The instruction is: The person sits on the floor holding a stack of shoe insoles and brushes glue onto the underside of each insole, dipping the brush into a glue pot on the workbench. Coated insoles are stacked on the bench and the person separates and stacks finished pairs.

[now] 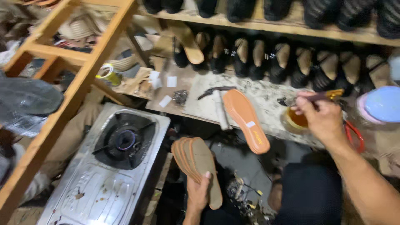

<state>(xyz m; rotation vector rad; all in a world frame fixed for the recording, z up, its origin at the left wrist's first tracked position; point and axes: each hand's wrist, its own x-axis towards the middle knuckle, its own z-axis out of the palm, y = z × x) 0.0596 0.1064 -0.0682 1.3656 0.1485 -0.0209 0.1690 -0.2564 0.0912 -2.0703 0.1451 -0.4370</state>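
My left hand [198, 191] holds a fanned stack of tan insoles [196, 160] low in front of me, thumb on the top one. My right hand [318, 116] grips a brush handle [316, 98] over a tin of amber glue [296, 120] on the worktable. An orange insole [246, 121] lies face up on the stained work board [266, 98], its toe jutting past the front edge. A hammer [218, 104] rests just left of it.
A steel gas stove [112, 166] stands at lower left beside a wooden ladder frame [75, 83]. Rows of black sandals [291, 62] fill the shelves behind. A tape roll [109, 73], red-handled scissors [354, 135] and a lidded plastic jar [381, 106] sit nearby.
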